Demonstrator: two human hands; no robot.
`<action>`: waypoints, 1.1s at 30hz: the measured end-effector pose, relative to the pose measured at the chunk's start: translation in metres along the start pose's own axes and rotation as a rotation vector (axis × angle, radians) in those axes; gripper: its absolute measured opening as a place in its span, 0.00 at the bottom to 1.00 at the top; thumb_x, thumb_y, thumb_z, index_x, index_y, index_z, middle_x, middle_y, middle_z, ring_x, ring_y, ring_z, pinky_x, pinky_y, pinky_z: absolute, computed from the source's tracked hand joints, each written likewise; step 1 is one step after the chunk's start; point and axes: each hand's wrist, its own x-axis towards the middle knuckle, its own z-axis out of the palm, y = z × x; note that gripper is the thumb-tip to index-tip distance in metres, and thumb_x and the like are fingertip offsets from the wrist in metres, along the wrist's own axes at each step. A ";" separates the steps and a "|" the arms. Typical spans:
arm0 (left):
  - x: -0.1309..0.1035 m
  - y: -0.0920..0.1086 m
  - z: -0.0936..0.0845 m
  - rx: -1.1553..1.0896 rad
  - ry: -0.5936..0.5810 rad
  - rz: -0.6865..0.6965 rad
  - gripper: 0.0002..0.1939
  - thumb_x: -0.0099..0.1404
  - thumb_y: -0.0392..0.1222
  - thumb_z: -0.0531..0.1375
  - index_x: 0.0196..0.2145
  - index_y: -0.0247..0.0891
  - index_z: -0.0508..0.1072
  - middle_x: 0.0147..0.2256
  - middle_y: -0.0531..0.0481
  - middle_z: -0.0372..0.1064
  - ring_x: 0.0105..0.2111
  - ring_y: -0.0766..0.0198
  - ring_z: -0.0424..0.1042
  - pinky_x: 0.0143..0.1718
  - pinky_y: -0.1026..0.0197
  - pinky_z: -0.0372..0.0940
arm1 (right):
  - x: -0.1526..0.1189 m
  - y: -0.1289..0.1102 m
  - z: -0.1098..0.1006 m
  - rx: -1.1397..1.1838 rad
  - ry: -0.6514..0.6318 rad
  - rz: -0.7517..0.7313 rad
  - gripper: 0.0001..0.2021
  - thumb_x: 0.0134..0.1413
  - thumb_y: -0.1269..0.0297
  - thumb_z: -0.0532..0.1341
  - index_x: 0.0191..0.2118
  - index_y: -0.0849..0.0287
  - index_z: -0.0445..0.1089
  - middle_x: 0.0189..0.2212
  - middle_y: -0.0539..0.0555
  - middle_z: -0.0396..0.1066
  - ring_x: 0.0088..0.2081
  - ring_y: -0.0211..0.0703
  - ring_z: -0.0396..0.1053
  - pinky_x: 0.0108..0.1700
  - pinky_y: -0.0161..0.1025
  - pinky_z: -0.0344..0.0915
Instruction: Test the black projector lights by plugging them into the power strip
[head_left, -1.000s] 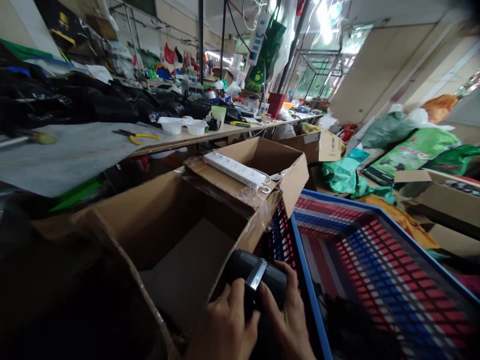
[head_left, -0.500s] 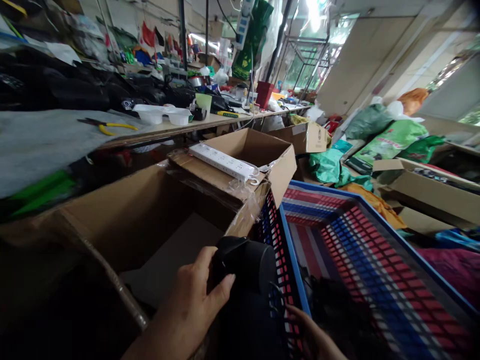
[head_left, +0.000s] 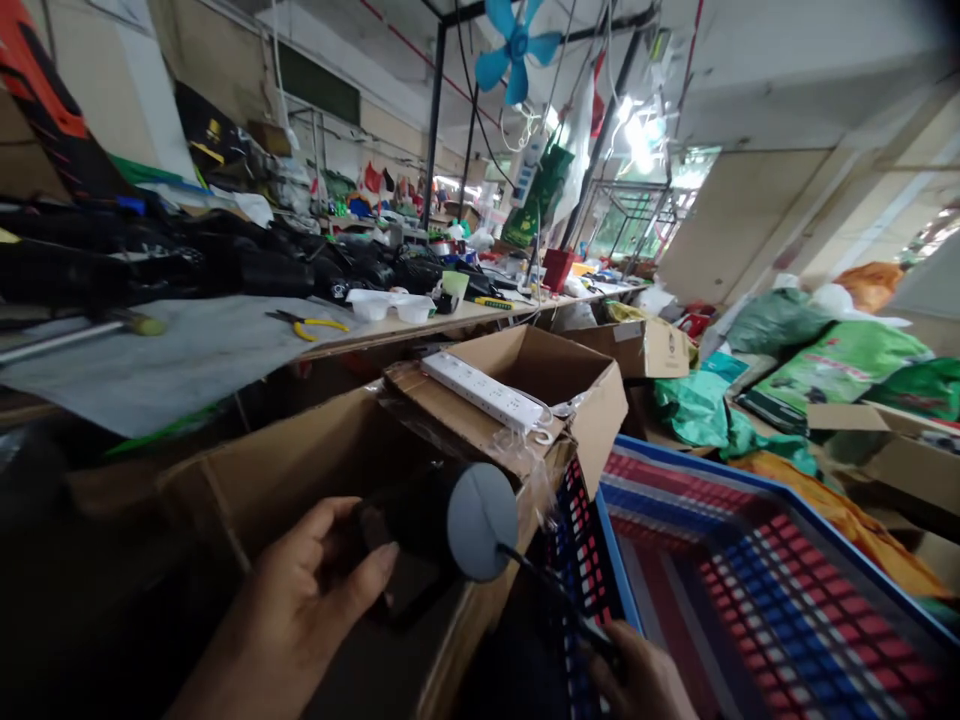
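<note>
A black cylindrical object (head_left: pixel 420 515) with a round grey end faces right over the open cardboard box (head_left: pixel 300 450). My left hand (head_left: pixel 322 580) grips its left end, thumb in front and fingers behind. A dark cord (head_left: pixel 544 578) runs from the grey end down to the right. My right hand (head_left: pixel 637 665) is closed round the far end of that cord, beside the blue-rimmed basket (head_left: pixel 616 560). Shadow hides the underside of the object.
A white power strip (head_left: pixel 484 390) lies on a smaller cardboard box (head_left: pixel 577 370) ahead. On the workbench (head_left: pixel 465 318) at the left are yellow-handled pliers (head_left: pixel 307 325), white trays and black items. Green bags (head_left: pixel 840 375) are piled at the right.
The view has tilted up and turned left. The black object has moved left over the box and turned, so its grey end shows. The cord now stretches to my right hand.
</note>
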 end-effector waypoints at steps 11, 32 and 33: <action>0.040 0.002 -0.024 -0.480 0.148 -0.194 0.22 0.44 0.45 0.67 0.34 0.35 0.65 0.24 0.50 0.72 0.24 0.60 0.72 0.23 0.62 0.69 | 0.220 -0.094 -0.063 -0.073 0.131 -0.075 0.22 0.56 0.51 0.47 0.27 0.61 0.69 0.21 0.54 0.70 0.25 0.43 0.67 0.26 0.34 0.59; 0.095 -0.035 0.010 -0.552 -0.036 -0.239 0.15 0.49 0.42 0.64 0.30 0.35 0.62 0.20 0.51 0.70 0.20 0.64 0.71 0.19 0.66 0.67 | 0.312 -0.065 0.019 -0.210 0.297 -0.059 0.12 0.47 0.63 0.54 0.26 0.62 0.73 0.22 0.59 0.72 0.28 0.47 0.69 0.29 0.36 0.58; 0.096 -0.033 0.010 -0.558 -0.034 -0.231 0.15 0.48 0.42 0.64 0.30 0.34 0.63 0.20 0.51 0.69 0.19 0.65 0.70 0.18 0.65 0.67 | 0.310 -0.063 0.022 -0.205 0.304 -0.039 0.13 0.47 0.63 0.54 0.27 0.63 0.73 0.23 0.60 0.72 0.28 0.48 0.69 0.29 0.37 0.58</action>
